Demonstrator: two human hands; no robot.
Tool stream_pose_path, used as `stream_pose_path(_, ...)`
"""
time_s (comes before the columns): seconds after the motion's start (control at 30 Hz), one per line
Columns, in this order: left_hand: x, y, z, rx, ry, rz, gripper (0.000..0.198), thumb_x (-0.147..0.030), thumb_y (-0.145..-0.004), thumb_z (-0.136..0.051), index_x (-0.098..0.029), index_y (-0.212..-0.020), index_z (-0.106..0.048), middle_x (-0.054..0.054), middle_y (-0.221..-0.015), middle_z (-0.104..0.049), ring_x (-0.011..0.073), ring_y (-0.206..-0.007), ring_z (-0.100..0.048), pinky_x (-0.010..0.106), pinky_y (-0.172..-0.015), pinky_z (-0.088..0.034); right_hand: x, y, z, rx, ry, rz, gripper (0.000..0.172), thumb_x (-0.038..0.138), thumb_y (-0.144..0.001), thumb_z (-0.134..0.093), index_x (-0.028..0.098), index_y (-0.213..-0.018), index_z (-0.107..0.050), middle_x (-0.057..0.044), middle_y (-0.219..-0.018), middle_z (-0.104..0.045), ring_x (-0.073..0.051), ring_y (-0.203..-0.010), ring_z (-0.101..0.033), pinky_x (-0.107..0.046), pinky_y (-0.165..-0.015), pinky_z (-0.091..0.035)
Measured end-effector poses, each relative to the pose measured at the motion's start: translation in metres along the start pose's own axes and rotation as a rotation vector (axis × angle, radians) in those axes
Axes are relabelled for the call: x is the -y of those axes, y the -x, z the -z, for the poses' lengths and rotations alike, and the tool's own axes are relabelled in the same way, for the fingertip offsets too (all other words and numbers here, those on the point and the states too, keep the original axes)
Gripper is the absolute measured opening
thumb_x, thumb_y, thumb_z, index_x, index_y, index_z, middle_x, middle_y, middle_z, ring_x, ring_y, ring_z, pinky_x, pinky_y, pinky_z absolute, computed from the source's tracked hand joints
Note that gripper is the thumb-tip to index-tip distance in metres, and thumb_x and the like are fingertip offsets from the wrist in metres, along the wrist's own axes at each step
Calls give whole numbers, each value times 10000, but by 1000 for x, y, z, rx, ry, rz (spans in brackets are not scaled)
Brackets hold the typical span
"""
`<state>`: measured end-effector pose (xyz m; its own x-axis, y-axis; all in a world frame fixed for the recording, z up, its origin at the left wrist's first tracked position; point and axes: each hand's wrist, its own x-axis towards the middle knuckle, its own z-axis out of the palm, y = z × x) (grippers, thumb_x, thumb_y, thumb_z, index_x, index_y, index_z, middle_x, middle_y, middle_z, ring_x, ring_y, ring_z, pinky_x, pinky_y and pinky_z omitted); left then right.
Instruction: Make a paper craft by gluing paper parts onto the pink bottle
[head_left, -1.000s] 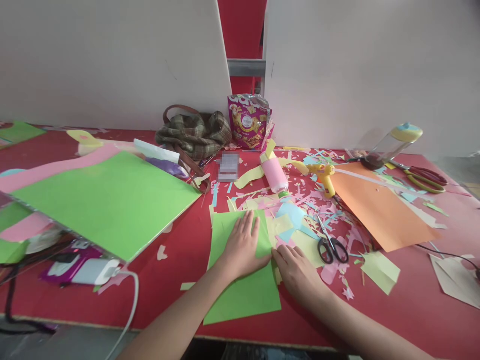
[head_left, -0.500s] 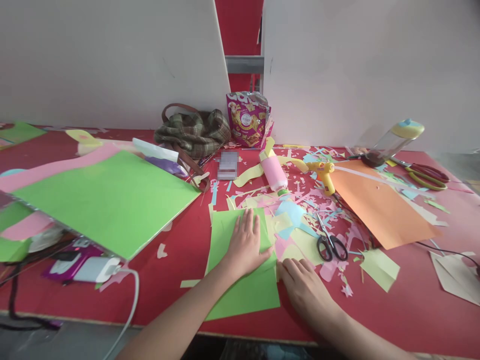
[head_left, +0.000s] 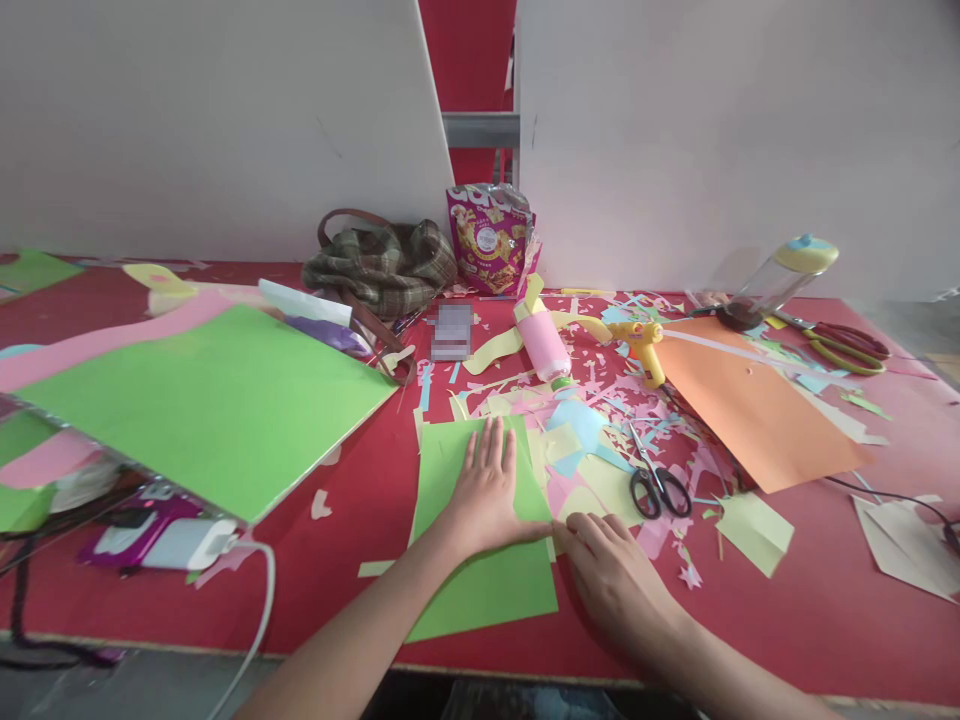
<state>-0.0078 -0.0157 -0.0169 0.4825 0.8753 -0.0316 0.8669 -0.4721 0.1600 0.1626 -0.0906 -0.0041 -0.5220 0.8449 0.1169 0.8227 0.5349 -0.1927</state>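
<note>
A folded green paper sheet (head_left: 450, 470) lies on the red table (head_left: 810, 610) near its front edge. My left hand (head_left: 487, 490) rests flat on the sheet, fingers stretched out and together. My right hand (head_left: 611, 570) lies palm down at the sheet's right edge, fingertips touching the fold next to my left thumb. Neither hand holds anything. Black-handled scissors (head_left: 654, 478) lie just right of my hands among paper scraps.
A large green sheet (head_left: 210, 400) covers the left. An orange sheet (head_left: 750, 410), a yellow glue gun (head_left: 641, 345), a pink bottle (head_left: 544, 345), red-and-yellow scissors (head_left: 844, 345), a plaid bag (head_left: 382, 265) and a snack pouch (head_left: 489, 240) stand further back. A white charger (head_left: 180, 540) and cable lie front left.
My right hand has slid down along the sheet's right edge toward me. The left hand stays pressed on the paper.
</note>
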Motion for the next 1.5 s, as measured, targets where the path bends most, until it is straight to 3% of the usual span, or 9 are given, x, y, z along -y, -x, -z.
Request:
stream_pose_path(0.27, 1, 0, 0, 13, 33, 0, 1048, -720, -558, -324, 4, -1280, -96, 227, -1356, -41, 332, -1236, 13, 465, -982, -58, -1, -10, -2, 108, 18, -11, 278, 82, -735, -411, 141, -1000, -469, -57, -806, -470, -176, -704, -402, -290, -635, -300)
stream_pose_path(0.7, -1, 2, 5, 25, 69, 18, 1083, -661, -504, -439, 12, -1269, -74, 225, -1356, -56, 306, -1241, 33, 451, -990, -81, -8, -72, 3, 170, 96, -35, 367, 107, -658, -482, 125, -1023, -445, -93, -885, -459, -195, -756, -443, -283, -629, -298)
stream_pose_path(0.97, -1, 1, 4, 56, 127, 24, 1129, -759, -490, -351, 3, -1282, -92, 210, -1362, -44, 298, -1239, 67, 447, -999, -9, -13, -104, -4, 153, 114, -37, 247, 116, -756, -363, 120, -985, -455, -89, -898, -464, -181, -743, -455, -291, -646, -315)
stream_pose_path(1.13, -1, 0, 2, 39, 164, 33, 1157, -752, -467, -395, 6, -1282, -81, 214, -1360, -49, 292, -1241, 60, 436, -1003, 15, -16, -116, -7, 136, 112, -67, 225, 133, -770, -356, 139, -968, -462, -81, -886, -473, -184, -737, -464, -292, -609, -327)
stream_pose_path(1.37, -1, 1, 6, 18, 289, 22, 1159, -674, -453, -514, -36, -1293, -36, 195, -1365, 8, 291, -1240, 65, 450, -1002, 16, -17, -125, -11, 115, 110, -67, 254, 143, -790, -354, 130, -1026, -447, -88, -890, -492, -190, -779, -471, -296, -654, -362)
stream_pose_path(1.5, 6, 3, 10, 9, 494, 20, 988, -436, -551, -586, -54, -1294, -59, 181, -1370, -8, 291, -1244, 38, 456, -1007, -19, -14, -121, -11, 86, 120, -96, 356, 125, -807, -313, 76, -1158, -351, -130, -966, -484, -208, -829, -468, -320, -689, -381)
